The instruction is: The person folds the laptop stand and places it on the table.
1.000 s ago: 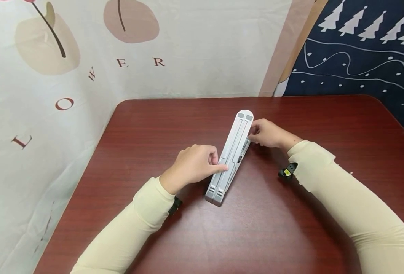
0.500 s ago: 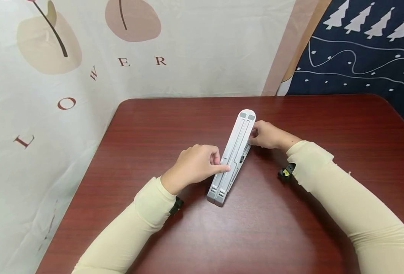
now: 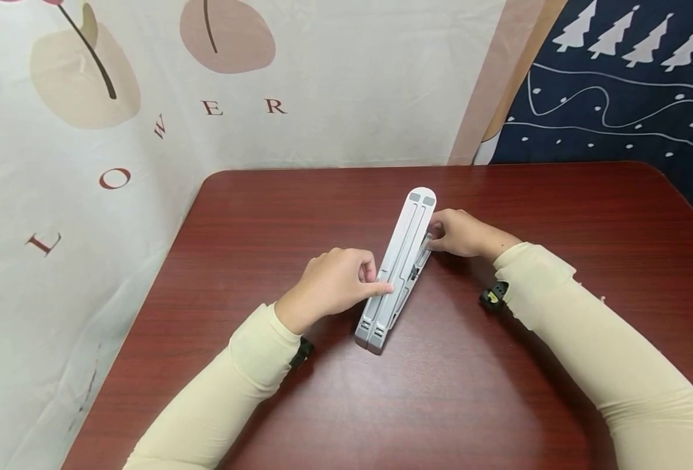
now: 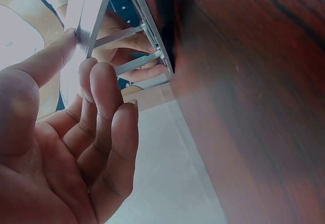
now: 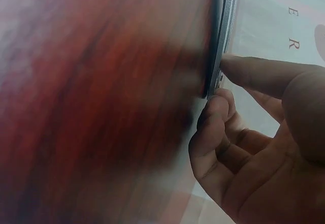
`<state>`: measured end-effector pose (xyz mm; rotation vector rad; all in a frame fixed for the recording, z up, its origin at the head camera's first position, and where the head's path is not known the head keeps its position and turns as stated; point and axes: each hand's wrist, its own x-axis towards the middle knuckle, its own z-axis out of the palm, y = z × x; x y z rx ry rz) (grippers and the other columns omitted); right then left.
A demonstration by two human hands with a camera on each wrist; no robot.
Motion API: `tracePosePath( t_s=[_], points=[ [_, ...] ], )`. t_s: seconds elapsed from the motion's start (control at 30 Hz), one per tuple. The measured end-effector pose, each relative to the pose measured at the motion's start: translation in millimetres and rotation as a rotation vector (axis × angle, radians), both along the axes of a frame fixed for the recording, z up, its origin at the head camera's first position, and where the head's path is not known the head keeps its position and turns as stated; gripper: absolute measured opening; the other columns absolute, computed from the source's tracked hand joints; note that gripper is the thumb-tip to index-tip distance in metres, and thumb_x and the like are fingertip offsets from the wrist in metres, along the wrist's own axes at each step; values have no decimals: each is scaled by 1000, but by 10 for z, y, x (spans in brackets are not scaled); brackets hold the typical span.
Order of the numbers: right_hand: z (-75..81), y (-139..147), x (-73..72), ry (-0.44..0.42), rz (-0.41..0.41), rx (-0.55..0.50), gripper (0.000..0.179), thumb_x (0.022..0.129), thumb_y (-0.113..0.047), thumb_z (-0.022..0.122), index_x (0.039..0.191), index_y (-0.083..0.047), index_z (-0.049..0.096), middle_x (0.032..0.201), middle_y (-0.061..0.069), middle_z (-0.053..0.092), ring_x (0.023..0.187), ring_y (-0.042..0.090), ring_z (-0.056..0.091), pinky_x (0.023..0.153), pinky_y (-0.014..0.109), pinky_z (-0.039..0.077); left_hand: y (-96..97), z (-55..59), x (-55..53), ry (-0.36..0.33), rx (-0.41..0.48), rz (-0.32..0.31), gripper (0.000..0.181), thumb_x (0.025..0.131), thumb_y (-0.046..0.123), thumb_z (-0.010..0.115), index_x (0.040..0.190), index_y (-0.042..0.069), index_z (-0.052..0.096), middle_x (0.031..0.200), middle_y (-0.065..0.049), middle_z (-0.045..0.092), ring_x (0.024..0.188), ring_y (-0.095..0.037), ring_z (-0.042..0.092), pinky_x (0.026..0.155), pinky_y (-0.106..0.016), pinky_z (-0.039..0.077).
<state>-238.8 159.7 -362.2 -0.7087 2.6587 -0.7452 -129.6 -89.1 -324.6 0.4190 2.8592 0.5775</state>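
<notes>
A silver folding laptop stand (image 3: 394, 274) lies slantwise on the table, folded into a narrow bar with grey pads at its far end. My left hand (image 3: 336, 281) pinches its upper arms near the middle, thumb on top and curled fingers at the side. At the far right side my right hand (image 3: 460, 234) pinches the stand's lower bar between thumb and fingers. In the left wrist view, two thin struts (image 4: 137, 63) span the wedge-shaped gap between the upper arms and the lower bar. The right wrist view shows the thumb (image 5: 254, 74) against the bar's end.
The dark red wooden table (image 3: 252, 215) has rounded far corners. Behind it hangs a pale printed cloth (image 3: 352, 78), with a navy tree-patterned cloth (image 3: 611, 117) at the right. Each wrist carries a small black camera, one by the right cuff (image 3: 493, 297).
The stand and both hands stay nearly in place. The right hand and lower bar shift very slightly, and the view drifts a little.
</notes>
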Motion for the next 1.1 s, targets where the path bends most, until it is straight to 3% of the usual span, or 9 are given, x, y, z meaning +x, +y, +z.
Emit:
tracePosePath(
  t_s=[0.5,1.1],
  points=[
    [37,98,74,-35,-15,7,27,88,-3,68,114,-3,66,77,7,59,71,19,53,67,32,42,-2,-1,-11,26,-5,2,37,81,61,74,76,28,59,68,15,60,64,-10,57,61,-33,42],
    [-24,209,117,-54,0,-47,18,89,-2,67,106,-8,65,73,5,58,65,16,53,63,31,43,-28,0,-57,56,-2,27,35,80,61,74,81,28,61,71,18,63,66,-8,59,62,-33,44]
  ],
)
